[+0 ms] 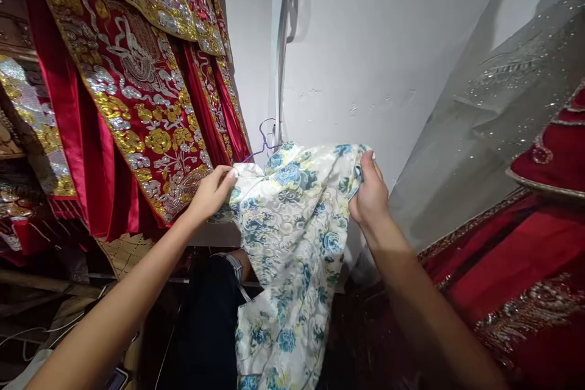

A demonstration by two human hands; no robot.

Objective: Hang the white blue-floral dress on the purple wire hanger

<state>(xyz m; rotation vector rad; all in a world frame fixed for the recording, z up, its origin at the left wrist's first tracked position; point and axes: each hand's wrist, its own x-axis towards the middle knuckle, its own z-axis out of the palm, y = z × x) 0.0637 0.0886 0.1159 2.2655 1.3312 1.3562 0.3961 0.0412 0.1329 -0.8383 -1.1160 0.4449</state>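
Note:
A white dress with blue and yellow flowers [292, 237] hangs down in front of me, held up at its top by both hands. My left hand [214, 190] pinches the cloth at its upper left, near the collar. At the upper right, my right hand [370, 192] is closed on the shoulder or sleeve edge, thumb on top. A thin purple hanger [264, 145] sticks out from the neck, its hook pointing up; the rest of it is hidden inside the dress.
Red garments with gold and silver embroidery [141, 85] hang close at the left. On the right are a sparkling sheer white gown [498, 91] and a red beaded garment [516, 244]. A pale wall [365, 42] stands behind, with a thin upright metal rail [280, 42].

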